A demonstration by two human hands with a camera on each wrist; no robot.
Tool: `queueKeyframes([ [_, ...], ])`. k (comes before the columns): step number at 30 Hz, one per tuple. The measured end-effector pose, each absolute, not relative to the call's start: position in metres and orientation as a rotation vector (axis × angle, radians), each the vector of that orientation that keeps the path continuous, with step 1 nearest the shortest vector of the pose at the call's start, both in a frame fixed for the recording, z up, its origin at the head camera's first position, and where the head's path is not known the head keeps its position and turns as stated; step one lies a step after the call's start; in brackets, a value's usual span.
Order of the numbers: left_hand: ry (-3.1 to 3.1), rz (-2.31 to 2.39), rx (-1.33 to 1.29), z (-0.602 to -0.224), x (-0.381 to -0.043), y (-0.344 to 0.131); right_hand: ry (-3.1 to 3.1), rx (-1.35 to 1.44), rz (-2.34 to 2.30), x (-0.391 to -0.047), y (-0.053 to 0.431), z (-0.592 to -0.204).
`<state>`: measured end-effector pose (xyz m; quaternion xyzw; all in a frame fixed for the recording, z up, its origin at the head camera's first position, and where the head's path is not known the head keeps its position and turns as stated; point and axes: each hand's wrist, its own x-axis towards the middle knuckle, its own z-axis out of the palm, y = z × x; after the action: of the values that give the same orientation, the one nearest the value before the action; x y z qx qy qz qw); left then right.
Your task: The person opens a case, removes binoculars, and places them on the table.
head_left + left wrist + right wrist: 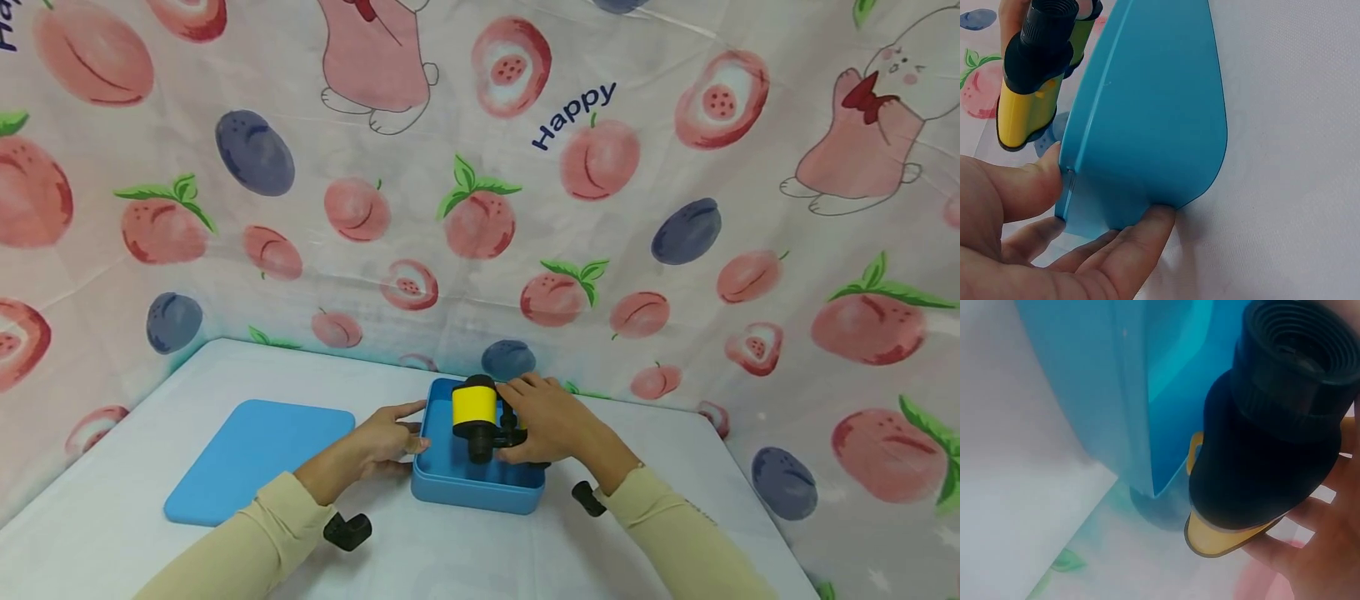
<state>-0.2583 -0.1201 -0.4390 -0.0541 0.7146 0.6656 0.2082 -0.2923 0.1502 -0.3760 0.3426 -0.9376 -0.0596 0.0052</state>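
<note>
Yellow-and-black binoculars (474,406) are in my right hand (551,417), which grips them by the right barrel above a blue plastic box (476,493). In the right wrist view a black eyepiece of the binoculars (1266,444) faces the camera, and the fingers lie behind the barrel. My left hand (382,446) holds the box by its left side. The left wrist view shows the thumb at the rim of the box (1154,112) and fingertips against its lower wall. The box has no lid on it. Most of the right barrel is hidden by the right hand.
A flat blue lid (258,462) lies on the white table (442,554) to the left of the box. Behind the table hangs a fruit-patterned cloth (420,233). Dark pieces of the wrist gear (348,532) show near both cuffs.
</note>
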Motion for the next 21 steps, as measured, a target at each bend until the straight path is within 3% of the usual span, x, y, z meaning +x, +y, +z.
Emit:
queueKeyframes([
  [21,1.991,1.858,-0.143,-0.439,-0.258,-0.120,-2.925,1.008,-0.130,-0.292,0.176,-0.368],
])
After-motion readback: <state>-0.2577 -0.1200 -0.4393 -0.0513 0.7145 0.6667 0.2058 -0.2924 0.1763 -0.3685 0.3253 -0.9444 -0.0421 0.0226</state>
